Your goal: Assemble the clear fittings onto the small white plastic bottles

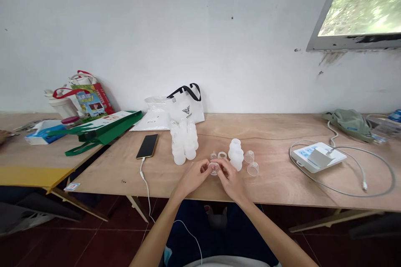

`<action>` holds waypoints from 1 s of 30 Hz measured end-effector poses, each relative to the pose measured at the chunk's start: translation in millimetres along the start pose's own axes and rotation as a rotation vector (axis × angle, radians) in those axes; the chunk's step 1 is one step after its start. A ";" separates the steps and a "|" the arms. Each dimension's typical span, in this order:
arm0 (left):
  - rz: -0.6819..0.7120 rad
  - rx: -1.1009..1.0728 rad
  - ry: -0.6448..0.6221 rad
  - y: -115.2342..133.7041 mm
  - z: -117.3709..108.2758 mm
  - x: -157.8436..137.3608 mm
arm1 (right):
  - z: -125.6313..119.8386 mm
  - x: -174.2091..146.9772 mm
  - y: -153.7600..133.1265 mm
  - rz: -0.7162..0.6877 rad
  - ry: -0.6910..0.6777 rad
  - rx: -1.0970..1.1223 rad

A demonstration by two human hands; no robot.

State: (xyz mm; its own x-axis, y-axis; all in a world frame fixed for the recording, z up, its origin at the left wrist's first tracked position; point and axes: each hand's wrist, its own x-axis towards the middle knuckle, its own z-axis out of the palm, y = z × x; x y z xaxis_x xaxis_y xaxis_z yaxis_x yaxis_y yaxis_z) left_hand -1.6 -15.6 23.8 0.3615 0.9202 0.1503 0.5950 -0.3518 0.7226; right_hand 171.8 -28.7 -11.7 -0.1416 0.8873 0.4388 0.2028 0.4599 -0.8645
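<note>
Near the table's front edge, my left hand (194,174) and my right hand (231,178) meet over a small clear round plastic piece (214,172). Fingers and thumbs of both close on it, partly hiding its shape. Just beyond my fingertips lie a clear bottle nipple (213,155) and a whitish ring (222,155). To the right of them are frosted white baby bottles (236,154), with two clear dome caps (253,169) beside them. A group of several more frosted bottles (184,142) is farther left.
A phone (147,146) with a white cable lies left on the wooden table (269,133). Behind are a white tote bag (188,108) and plastic packages (152,119). A white device (319,157) with looped cables sits right, near a grey-green pouch (349,123).
</note>
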 end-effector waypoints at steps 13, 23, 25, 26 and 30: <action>-0.086 -0.276 -0.118 -12.6 8.2 4.6 | -1.3 0.4 0.8 -0.053 -0.066 -0.037; -0.038 -0.114 0.048 -4.0 13.0 4.9 | 1.0 1.6 8.7 -0.033 -0.006 -0.018; -0.016 -0.102 0.012 -1.2 11.1 3.0 | 1.4 1.5 7.8 -0.012 0.030 -0.024; -0.008 -0.096 -0.008 -0.6 9.8 2.1 | 1.5 1.3 7.1 -0.011 0.036 -0.029; -0.022 -0.076 -0.016 -3.0 5.5 1.4 | 1.0 0.6 3.9 -0.035 -0.014 -0.053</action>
State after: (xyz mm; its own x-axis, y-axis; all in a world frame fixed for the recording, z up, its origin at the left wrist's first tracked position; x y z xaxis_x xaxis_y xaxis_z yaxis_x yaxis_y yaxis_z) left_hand 1.0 -14.2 18.1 0.3604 0.9246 0.1232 0.5475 -0.3166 0.7746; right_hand 171.5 -26.4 -15.0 -0.1627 0.8705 0.4645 0.2485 0.4917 -0.8346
